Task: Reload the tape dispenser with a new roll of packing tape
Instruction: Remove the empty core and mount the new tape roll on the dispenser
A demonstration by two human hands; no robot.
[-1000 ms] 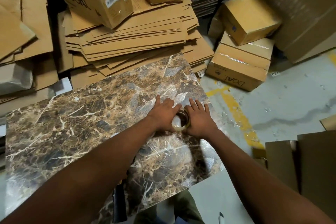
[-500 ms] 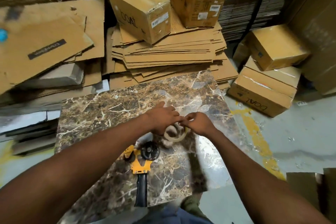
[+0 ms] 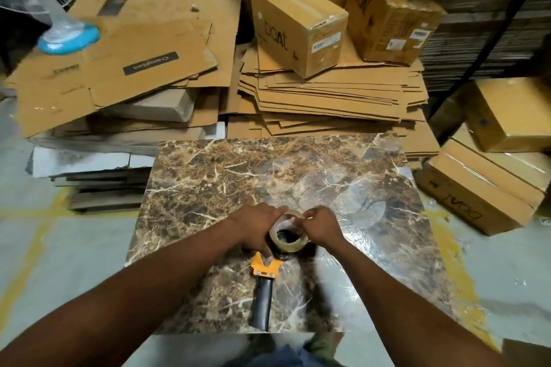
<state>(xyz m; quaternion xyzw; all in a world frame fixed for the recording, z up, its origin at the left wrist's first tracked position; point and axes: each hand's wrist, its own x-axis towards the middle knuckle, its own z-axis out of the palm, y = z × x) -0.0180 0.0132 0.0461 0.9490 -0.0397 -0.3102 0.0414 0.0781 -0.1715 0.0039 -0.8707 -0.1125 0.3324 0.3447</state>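
Tape dispenser (image 3: 264,283) lies flat on the marble-pattern slab (image 3: 208,182), long axis running near to far, black handle toward the person, yellow head away. Packing tape roll (image 3: 288,233) sits at that head, open core facing up. Left hand (image 3: 258,226) clasps the roll's left side; right hand (image 3: 320,226) pinches its far rim, fingers curled.

Table (image 3: 208,188): brown marble-look top, glossy, smooth w/ glare patches. Tape roll (image 3: 288,238): clear glossy plastic film. Dispenser (image 3: 264,270): yellow frame (metal or plastic, can't tell), black matt handle. Cardboard sheets (image 3: 328,98): matt corrugated paper. Floor (image 3: 59,247): dull concrete.
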